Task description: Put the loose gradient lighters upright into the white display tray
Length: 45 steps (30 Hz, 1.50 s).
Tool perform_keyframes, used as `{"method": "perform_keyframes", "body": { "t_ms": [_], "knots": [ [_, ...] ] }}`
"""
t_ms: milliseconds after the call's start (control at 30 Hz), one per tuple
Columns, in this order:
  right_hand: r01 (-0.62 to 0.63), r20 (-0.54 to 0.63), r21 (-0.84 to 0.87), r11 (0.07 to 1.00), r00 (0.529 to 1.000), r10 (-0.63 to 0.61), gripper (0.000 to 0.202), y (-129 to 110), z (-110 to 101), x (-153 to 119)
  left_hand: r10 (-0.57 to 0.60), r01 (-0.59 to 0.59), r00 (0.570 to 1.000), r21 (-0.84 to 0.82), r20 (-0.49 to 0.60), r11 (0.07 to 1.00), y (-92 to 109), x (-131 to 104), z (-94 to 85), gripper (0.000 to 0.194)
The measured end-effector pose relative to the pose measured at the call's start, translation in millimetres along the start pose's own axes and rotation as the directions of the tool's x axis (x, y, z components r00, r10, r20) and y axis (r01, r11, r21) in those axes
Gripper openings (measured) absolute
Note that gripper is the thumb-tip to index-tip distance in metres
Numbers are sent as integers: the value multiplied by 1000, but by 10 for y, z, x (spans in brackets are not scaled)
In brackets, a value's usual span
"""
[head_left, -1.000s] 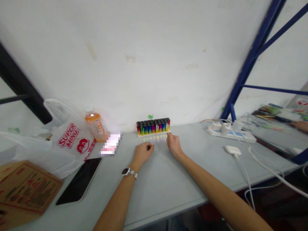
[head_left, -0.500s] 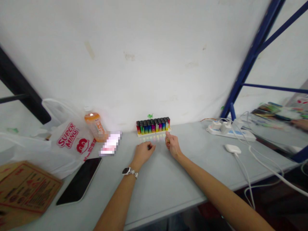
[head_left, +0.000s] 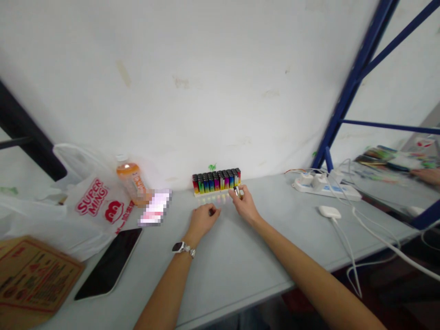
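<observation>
Several rainbow-coloured lighters (head_left: 216, 182) with dark tops stand upright in close rows in a pale tray (head_left: 206, 194) against the wall. My right hand (head_left: 245, 206) is closed on a lighter (head_left: 236, 191) just in front of the tray's right end; its metal top shows between thumb and fingers. To the left, my left hand (head_left: 202, 220) rests on the table with its fingers curled. Something dark shows by its fingertips, too small to name. A watch (head_left: 178, 247) and a bracelet are on the left wrist.
On the left are a cardboard box (head_left: 37, 279), a plastic bag (head_left: 92, 211), an orange drink bottle (head_left: 132, 178), a blurred-out phone (head_left: 156, 207) and a dark tablet (head_left: 112, 263). A power strip (head_left: 333, 189) and white charger (head_left: 330, 211) with cables lie right. Another person's hand (head_left: 426, 175) shows far right.
My right hand has turned, so the lighter's metal top now shows upright between its fingers. My left hand has barely moved. The whole view has shifted slightly.
</observation>
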State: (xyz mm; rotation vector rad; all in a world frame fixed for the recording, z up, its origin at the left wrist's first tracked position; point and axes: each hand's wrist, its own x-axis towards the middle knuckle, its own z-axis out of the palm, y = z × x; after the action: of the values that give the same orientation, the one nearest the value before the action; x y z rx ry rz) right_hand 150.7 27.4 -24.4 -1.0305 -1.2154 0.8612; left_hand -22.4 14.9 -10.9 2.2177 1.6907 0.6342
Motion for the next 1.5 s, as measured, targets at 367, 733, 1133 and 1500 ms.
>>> {"method": "perform_keyframes", "body": {
  "t_ms": [367,733,1133,1500],
  "knots": [
    [325,242,-388,862,939,-246,36,-72,-383,225,10,-10,1000,7,9,1000,-2,14,30,28],
    [279,363,-397,874,923,-130,42,-208,-755,544,28,-28,999,0,26,1000,63,5,59,28],
    [364,261,-446,818,927,-271,17,-96,-746,970,35,-35,999,-3,19,999,72,-10,57,28],
    [353,290,-379,855,923,-253,16,58,-749,1195,54,-54,998,10,27,998,70,-2,61,31]
  ]
}}
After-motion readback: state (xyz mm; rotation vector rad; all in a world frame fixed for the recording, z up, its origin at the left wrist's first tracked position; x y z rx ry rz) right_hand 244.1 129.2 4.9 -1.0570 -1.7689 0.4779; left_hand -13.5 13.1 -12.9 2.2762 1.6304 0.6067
